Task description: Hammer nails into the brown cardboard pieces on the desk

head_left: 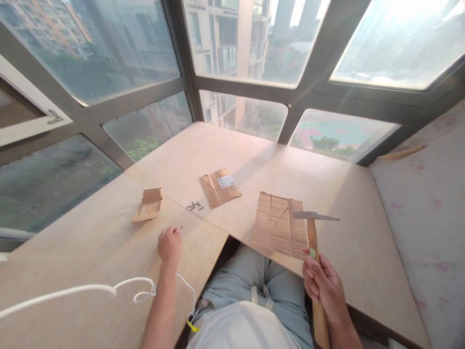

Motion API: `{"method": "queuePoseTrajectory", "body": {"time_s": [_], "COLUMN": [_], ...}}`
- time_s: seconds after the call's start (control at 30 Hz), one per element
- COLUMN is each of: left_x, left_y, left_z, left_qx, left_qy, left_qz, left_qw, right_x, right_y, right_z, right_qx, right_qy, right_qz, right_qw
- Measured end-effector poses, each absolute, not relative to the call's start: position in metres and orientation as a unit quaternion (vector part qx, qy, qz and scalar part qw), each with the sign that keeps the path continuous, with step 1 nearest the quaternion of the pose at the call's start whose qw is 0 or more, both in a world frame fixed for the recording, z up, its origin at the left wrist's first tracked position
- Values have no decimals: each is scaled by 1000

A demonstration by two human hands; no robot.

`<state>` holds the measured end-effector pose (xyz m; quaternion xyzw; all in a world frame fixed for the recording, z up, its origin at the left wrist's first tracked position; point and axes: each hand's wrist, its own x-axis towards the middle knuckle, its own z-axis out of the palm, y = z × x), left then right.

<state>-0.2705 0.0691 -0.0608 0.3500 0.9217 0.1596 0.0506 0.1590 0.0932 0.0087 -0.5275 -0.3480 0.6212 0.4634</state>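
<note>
My right hand (321, 281) is wrapped round the wooden handle of a hammer (312, 235). The hammer is held upright, its metal head in front of the right edge of a flat piece of corrugated cardboard (279, 225). On the left part of the table, my left hand (169, 245) is closed in a pinch, and the dark tip of a nail (180, 227) sticks out from its fingertips. Just beyond that hand, several loose nails (195, 206) lie in a small group near the seam in the tabletop.
A smaller cardboard piece with a white label (227, 181) lies behind the nails. To the left stands a folded cardboard scrap (148, 206). A white cable (72, 291) passes by my left forearm. Windows and a papered wall (410, 213) border the wooden table (240, 140).
</note>
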Motion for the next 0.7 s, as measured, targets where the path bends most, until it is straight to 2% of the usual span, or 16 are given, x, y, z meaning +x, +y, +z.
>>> {"method": "queuePoseTrajectory", "body": {"time_s": [0.2,0.3,0.5,0.7], "left_x": [-244,-215,-141,-77], "left_y": [92,114,169,226], "left_z": [-46,-30,6,17], "left_qx": [316,325,362,454], "left_qy": [823,759,648,535], "left_qz": [445,529,598,573], "left_qw": [156,194,303,423], "right_x": [162,162,162,168], "right_y": [91,90,87,81], "right_z": [6,9,9,7], "right_qx": [-530,-532,-537,-537], "right_qy": [-333,-329,-332,-316], "right_qz": [620,616,606,607], "right_qw": [474,479,483,493]}}
